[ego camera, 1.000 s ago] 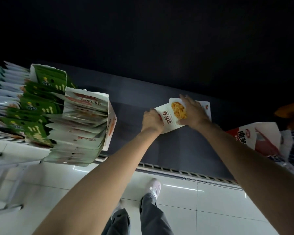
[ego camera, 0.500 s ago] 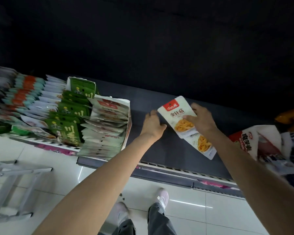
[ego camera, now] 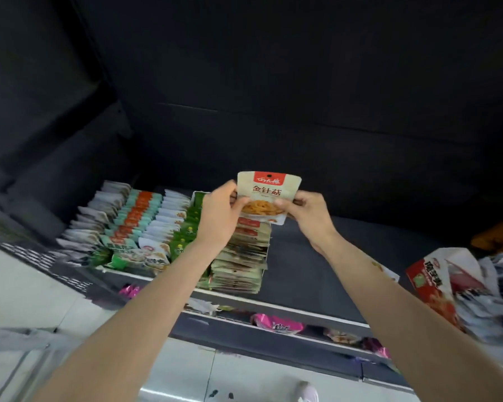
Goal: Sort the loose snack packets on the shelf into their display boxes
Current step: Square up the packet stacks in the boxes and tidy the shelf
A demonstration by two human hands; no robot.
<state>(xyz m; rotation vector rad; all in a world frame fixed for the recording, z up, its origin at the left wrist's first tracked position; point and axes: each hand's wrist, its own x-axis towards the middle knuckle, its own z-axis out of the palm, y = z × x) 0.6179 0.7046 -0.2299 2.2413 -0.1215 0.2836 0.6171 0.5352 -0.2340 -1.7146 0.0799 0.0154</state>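
A cream snack packet [ego camera: 269,195] with a red label and a picture of yellow mushrooms is held upright above the dark shelf [ego camera: 302,265]. My left hand [ego camera: 219,216] pinches its left edge and my right hand [ego camera: 310,214] pinches its right edge. Right below it stands a display box [ego camera: 241,256] packed with several matching cream packets. Another loose packet [ego camera: 385,271] peeks out from behind my right forearm on the shelf.
Rows of green [ego camera: 186,236], white [ego camera: 166,221], teal-orange [ego camera: 134,219] and grey packets [ego camera: 99,216] fill boxes to the left. A red and white box [ego camera: 430,285] with loose packets lies at the right. Pink packets [ego camera: 276,324] sit on a lower shelf. The white tiled floor [ego camera: 21,288] lies below.
The packet was lifted off the shelf and carried left to above the cream box. My left hand left the shelf and took hold of its left edge. The view swung left.
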